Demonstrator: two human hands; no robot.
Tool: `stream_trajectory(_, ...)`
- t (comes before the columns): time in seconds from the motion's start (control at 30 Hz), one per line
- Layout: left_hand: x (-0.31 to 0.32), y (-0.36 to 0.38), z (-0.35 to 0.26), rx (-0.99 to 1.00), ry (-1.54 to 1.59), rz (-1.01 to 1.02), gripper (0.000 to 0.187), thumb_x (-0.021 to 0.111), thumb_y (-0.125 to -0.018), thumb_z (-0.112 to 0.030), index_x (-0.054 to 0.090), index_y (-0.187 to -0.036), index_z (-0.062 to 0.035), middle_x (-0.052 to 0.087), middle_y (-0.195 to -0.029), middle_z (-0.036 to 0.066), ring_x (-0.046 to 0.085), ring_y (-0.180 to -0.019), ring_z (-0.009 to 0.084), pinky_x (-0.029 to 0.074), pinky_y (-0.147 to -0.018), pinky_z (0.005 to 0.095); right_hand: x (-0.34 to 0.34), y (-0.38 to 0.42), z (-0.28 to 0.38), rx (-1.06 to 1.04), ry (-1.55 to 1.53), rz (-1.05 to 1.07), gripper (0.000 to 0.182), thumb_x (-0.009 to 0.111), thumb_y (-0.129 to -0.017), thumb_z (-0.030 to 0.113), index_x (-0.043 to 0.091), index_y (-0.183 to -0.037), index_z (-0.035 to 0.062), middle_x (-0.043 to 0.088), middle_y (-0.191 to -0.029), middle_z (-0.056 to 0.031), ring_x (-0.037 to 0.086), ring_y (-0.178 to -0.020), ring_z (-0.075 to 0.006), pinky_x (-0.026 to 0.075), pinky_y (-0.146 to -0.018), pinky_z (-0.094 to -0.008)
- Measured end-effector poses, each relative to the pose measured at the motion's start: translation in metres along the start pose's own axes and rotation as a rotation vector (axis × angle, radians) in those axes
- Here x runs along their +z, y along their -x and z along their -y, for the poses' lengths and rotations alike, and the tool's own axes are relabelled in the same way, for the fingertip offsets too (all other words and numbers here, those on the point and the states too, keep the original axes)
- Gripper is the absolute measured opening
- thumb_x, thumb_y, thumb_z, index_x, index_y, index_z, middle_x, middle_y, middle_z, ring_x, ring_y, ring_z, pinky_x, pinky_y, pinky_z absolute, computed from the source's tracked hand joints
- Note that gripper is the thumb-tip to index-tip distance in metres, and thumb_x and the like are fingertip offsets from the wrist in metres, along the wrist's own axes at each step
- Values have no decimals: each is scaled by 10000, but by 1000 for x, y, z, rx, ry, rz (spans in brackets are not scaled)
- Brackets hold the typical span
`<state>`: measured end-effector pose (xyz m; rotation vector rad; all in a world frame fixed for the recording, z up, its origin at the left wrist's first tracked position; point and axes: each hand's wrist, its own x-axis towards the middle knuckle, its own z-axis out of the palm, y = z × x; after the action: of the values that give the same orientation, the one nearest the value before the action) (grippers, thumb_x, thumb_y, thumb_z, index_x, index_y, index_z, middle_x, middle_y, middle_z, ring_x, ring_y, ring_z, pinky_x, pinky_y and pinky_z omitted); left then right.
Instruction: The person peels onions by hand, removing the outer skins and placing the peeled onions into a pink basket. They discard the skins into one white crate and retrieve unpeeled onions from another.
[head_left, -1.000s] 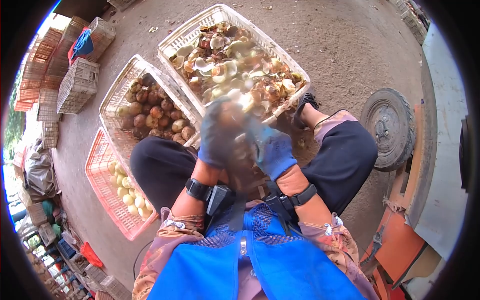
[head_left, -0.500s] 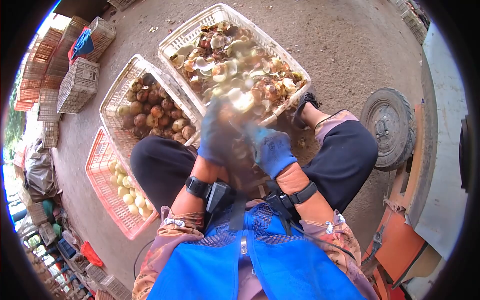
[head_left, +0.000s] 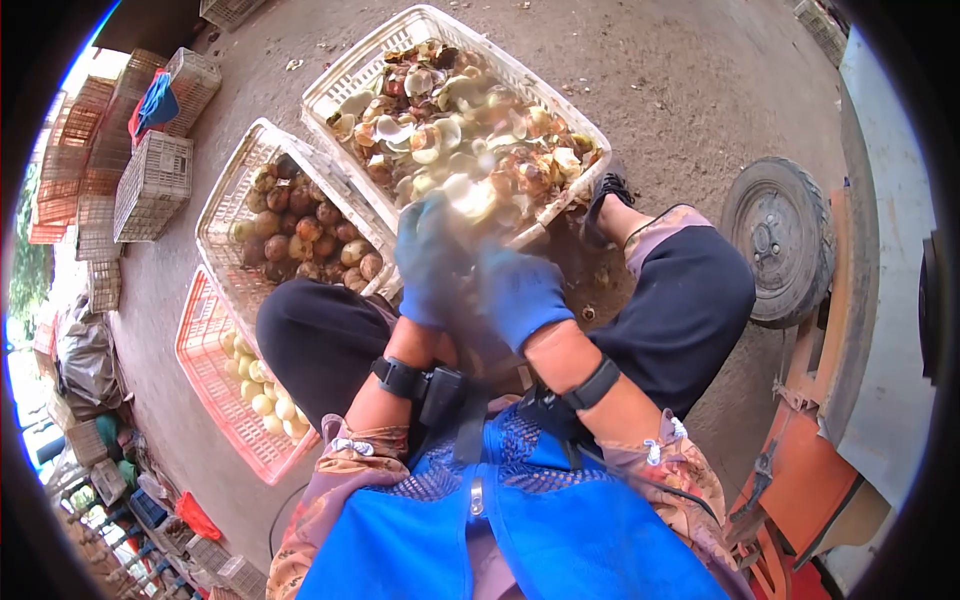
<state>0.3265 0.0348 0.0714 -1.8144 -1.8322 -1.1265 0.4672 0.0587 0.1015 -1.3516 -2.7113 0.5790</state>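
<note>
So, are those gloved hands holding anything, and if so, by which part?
It cannot be told: the gloved left hand and gloved right hand are blurred at the fingers, and so is the space between them.

Daylight, fairly bright, w/ soft shadows on the ground; blown-out white at the 9 o'clock edge, plus blue fringing along the rim there; hazy smear mid-view, blurring left hand & right hand; pale glare on peels twd 12; vest nr 6 & wheel nr 3 fairly sharp; fisheye bend at edges, corners black.
</note>
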Motion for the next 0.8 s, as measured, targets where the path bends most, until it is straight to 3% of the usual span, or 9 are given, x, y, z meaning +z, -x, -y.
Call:
stream_trajectory(0.07,-2,0,-3,-641,461,313,250,587,-971,-135,564,-1166,20,635,-970,84,596,-786,112,514,-693,268,-1,-10,-6,20,165,38,312,662,-850,314,542,-1051,107,700,-875,-147,716,-762,-339,563,-619,-452)
stream_trajectory(0.23,-13,-10,-6,-302,425,270,246,485,-1033,-290,597,-1028,-71,637,-833,29,603,-708,108,521,-640,271,10,-19,-36,-146,30,-95,240,595,-873,158,527,-1098,109,706,-801,-131,718,-733,-330,559,-594,-452)
stream_trajectory(0.3,-12,-16,-11,-1168,1376,296,224,534,-1011,-312,602,-1039,-100,635,-836,13,592,-647,117,499,-586,258,8,-15,-29,-75,59,-77,237,593,-871,150,528,-1095,111,712,-811,-126,718,-739,-324,559,-596,-459)
stream_trajectory(0.4,7,4,-2,-670,504,361,218,562,-998,-329,609,-1045,-121,632,-827,1,594,-638,123,489,-566,255,-4,-13,-17,57,47,5,218,584,-874,143,539,-1085,106,717,-848,-132,714,-768,-334,557,-614,-467)
stream_trajectory(0.47,15,14,0,-682,697,258,223,567,-998,-334,614,-1051,-122,622,-806,-13,575,-626,111,467,-547,246,0,-13,-17,103,3,74,205,576,-879,144,548,-1077,99,717,-876,-144,709,-791,-350,555,-631,-468)
stream_trajectory(0.53,-7,-16,-17,-1419,1793,145,248,566,-1002,-321,611,-1110,-102,650,-893,8,623,-726,130,519,-624,260,17,-18,-29,65,-310,43,168,560,-893,152,571,-1043,76,699,-876,-179,695,-836,-379,543,-642,-461)
stream_trajectory(0.67,-4,-20,-21,-1457,1804,47,291,572,-997,-303,594,-1182,-79,657,-1039,52,654,-900,175,563,-753,295,35,-26,-45,-48,-546,-130,127,554,-890,131,614,-978,61,664,-862,-197,658,-762,-389,522,-668,-471)
stream_trajectory(0.73,4,-4,-2,-462,629,410,321,561,-1004,-275,568,-1244,-63,633,-1154,93,640,-1033,217,568,-864,339,47,-40,-59,-129,-585,-103,108,589,-861,123,611,-948,65,653,-850,-187,648,-748,-367,513,-662,-462)
stream_trajectory(0.8,6,-2,-2,-522,605,430,298,534,-1020,-248,558,-1253,-64,624,-1165,103,628,-1056,226,561,-894,364,45,-39,-63,-95,-774,-166,121,600,-850,127,612,-950,62,645,-842,-177,640,-746,-359,517,-668,-451)
